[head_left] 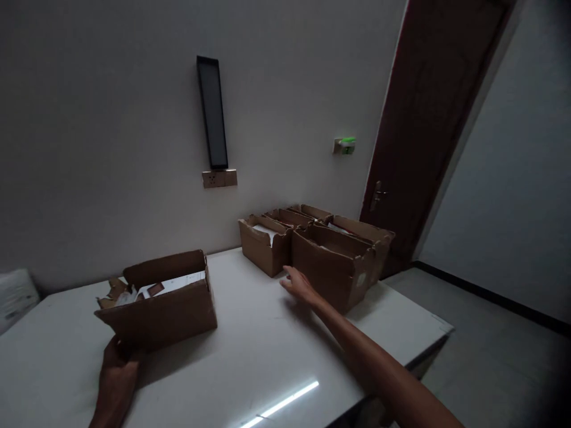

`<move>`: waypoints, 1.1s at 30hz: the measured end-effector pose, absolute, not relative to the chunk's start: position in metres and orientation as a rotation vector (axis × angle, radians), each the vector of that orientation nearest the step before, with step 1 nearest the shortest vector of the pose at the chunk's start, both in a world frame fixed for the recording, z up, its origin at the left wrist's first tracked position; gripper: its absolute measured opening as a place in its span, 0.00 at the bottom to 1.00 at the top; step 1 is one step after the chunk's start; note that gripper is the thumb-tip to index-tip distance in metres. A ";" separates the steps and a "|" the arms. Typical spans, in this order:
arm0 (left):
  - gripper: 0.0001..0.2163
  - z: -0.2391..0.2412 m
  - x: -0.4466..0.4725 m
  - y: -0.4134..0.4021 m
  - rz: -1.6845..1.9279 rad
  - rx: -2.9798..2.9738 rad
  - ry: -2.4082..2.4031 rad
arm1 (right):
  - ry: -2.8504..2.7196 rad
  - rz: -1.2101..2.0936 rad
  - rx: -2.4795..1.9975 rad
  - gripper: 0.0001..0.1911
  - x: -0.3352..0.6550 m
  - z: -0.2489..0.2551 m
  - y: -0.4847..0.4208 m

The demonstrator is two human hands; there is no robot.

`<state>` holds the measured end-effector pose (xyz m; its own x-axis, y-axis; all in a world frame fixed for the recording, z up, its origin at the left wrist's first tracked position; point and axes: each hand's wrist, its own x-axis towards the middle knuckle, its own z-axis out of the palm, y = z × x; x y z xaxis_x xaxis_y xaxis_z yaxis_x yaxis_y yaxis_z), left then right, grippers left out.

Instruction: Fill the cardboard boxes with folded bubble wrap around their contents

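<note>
An open cardboard box (173, 318) with white printed packets (178, 284) inside stands at the left of the white table. My left hand (118, 368) grips its lower front left corner, the thumb along the front and the fingertips partly hidden by the box. Over the middle of the table my right hand (301, 286) reaches forward with fingers stretched out, holding nothing. It is beside the large brown box (323, 273) and in front of a smaller cardboard box (263, 252). Whether it touches the large box I cannot tell.
Several more open cardboard boxes (363, 226) stand grouped at the back right of the table (250, 351). On the wall are a socket plate (218, 178) and a dark-framed panel (214, 113). A dark red door (428, 119) is beyond the right end; a white wrapped bundle (16, 297) lies far left.
</note>
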<state>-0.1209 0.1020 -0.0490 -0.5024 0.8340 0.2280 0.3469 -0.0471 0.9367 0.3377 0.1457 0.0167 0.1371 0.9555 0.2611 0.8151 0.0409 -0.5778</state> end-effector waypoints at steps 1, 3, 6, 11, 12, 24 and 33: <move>0.33 -0.051 -0.122 0.103 1.574 1.246 1.825 | -1.681 0.284 -1.823 0.19 0.333 0.017 0.163; 0.32 -0.055 -0.123 0.104 1.575 1.244 1.810 | -1.637 0.276 -1.869 0.19 0.325 0.017 0.189; 0.31 -0.054 -0.123 0.104 1.591 1.219 1.792 | -1.631 0.282 -1.885 0.18 0.318 0.013 0.205; 0.28 -0.044 -0.119 0.099 1.561 1.188 1.852 | -1.788 0.344 -1.741 0.20 0.326 -0.005 0.170; 0.29 -0.044 -0.120 0.098 1.543 1.184 1.866 | -1.807 0.358 -1.717 0.20 0.331 -0.008 0.158; 0.29 -0.046 -0.121 0.100 1.533 1.223 1.871 | -1.770 0.380 -1.725 0.19 0.354 0.010 0.152; 0.32 -0.047 -0.121 0.101 1.560 1.212 1.855 | -1.727 0.263 -1.670 0.16 0.320 0.015 0.155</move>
